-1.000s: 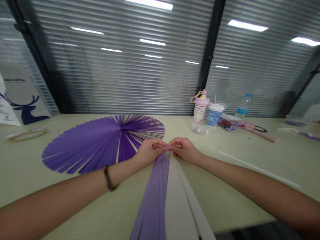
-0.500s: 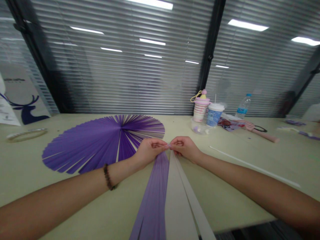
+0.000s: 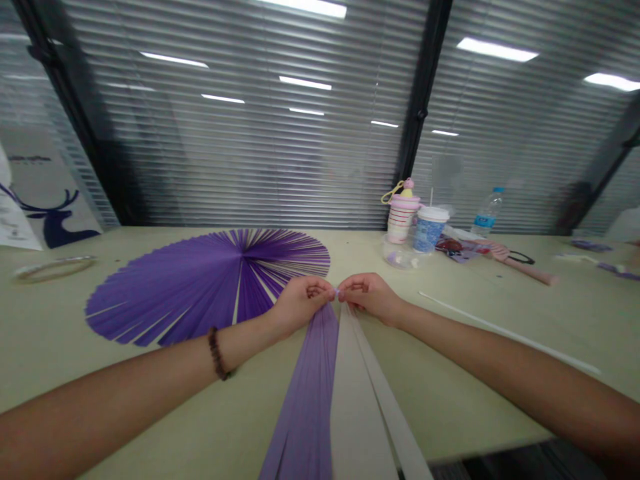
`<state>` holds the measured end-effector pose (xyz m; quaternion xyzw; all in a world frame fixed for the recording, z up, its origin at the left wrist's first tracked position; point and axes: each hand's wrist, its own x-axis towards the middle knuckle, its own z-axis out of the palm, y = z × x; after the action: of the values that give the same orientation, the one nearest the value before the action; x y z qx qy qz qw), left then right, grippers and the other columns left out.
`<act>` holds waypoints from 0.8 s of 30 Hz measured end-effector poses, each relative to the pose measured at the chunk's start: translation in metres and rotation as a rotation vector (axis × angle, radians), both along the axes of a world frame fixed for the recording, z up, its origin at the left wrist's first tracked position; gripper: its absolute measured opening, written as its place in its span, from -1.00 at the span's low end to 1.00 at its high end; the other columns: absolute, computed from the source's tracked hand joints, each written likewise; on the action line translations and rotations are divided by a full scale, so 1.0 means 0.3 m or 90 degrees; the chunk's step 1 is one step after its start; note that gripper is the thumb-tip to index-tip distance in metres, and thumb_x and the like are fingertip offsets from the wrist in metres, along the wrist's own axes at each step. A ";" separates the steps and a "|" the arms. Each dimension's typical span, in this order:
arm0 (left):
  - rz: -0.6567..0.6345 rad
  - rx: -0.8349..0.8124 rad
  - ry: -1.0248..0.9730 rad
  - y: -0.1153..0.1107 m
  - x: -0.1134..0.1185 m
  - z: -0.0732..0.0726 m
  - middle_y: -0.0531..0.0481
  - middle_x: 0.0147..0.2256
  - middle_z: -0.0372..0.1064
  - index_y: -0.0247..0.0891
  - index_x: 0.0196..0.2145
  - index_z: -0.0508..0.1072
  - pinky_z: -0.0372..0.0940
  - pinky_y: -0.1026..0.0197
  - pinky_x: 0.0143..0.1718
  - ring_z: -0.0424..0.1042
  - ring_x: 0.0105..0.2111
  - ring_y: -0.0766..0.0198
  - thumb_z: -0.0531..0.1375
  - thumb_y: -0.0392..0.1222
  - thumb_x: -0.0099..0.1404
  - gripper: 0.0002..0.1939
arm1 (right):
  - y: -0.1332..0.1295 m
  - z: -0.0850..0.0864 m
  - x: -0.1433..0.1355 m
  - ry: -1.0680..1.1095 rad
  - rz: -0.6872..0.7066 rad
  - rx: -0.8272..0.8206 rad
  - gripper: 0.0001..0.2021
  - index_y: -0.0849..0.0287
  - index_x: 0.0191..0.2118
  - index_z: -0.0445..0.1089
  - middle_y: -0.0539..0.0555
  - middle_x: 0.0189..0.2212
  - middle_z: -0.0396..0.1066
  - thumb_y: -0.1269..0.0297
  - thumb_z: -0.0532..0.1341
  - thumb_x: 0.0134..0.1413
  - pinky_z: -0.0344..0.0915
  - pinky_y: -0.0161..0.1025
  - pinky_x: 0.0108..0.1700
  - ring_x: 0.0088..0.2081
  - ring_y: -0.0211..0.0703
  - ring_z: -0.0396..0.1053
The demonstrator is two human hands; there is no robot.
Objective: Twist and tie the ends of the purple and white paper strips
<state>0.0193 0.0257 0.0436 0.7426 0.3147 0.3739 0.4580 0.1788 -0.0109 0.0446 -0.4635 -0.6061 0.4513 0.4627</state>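
Lilac paper strips [image 3: 310,393] and white paper strips [image 3: 357,407] fan down from one narrow top end toward the table's near edge. My left hand [image 3: 303,300], with a beaded bracelet [image 3: 217,353] on its wrist, pinches at that end above the lilac strips. Facing it closely, my right hand [image 3: 373,295] pinches above the white ones, fingers closed. A tiny lilac bit shows between the two sets of fingertips; the fingers cover the rest of the join. Just behind my left hand a large disc of purple strips [image 3: 185,283] lies spread out flat.
On the table [image 3: 465,400], a striped cup [image 3: 400,223], a blue patterned cup [image 3: 429,230] and a water bottle [image 3: 485,213] stand at the back right. A thin white stick [image 3: 505,330] lies behind my right forearm. A pale ring [image 3: 55,269] rests at far left.
The fingertips of my two hands have drawn very slightly apart, showing a bit more of the small lilac piece. The strips and everything else look the same.
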 end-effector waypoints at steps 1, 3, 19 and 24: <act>0.005 -0.001 -0.011 0.001 0.001 -0.002 0.02 -0.53 0.34 -0.36 -0.47 0.38 0.16 0.41 -0.56 0.29 -0.55 0.42 0.17 -0.21 0.02 -0.86 | 0.000 0.000 0.000 0.000 -0.002 0.002 -0.81 0.29 -0.48 0.37 -0.04 -0.64 0.32 0.26 0.24 -0.27 -0.02 -0.45 -0.64 -0.67 -0.45 0.13; 0.014 -0.005 -0.035 0.005 0.003 -0.006 0.04 -0.54 0.33 -0.35 -0.46 0.37 0.15 0.42 -0.57 0.28 -0.56 0.43 0.19 -0.20 0.00 -0.85 | 0.002 -0.002 -0.001 0.001 -0.004 0.006 -0.82 0.29 -0.48 0.37 -0.04 -0.63 0.32 0.26 0.24 -0.27 -0.01 -0.45 -0.64 -0.67 -0.45 0.13; 0.007 -0.074 -0.063 0.001 -0.001 -0.002 0.02 -0.52 0.41 -0.35 -0.46 0.41 0.24 0.39 -0.48 0.37 -0.51 0.39 0.24 -0.27 -0.07 -0.85 | 0.007 -0.017 0.001 -0.003 0.024 0.019 -0.81 0.26 -0.45 0.32 -0.02 -0.58 0.37 0.23 0.22 -0.20 0.01 -0.47 -0.66 -0.68 -0.45 0.17; 0.020 -0.038 -0.035 0.000 -0.002 -0.003 0.01 -0.52 0.43 -0.34 -0.48 0.42 0.25 0.39 -0.50 0.38 -0.52 0.39 0.20 -0.28 -0.03 -0.90 | 0.008 -0.015 0.000 -0.021 0.012 0.029 -0.80 0.26 -0.46 0.28 -0.01 -0.58 0.38 0.22 0.21 -0.19 -0.01 -0.49 -0.69 -0.70 -0.45 0.18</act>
<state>0.0186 0.0258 0.0428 0.7132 0.3244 0.3917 0.4824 0.1786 -0.0086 0.0401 -0.4549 -0.6279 0.4341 0.4588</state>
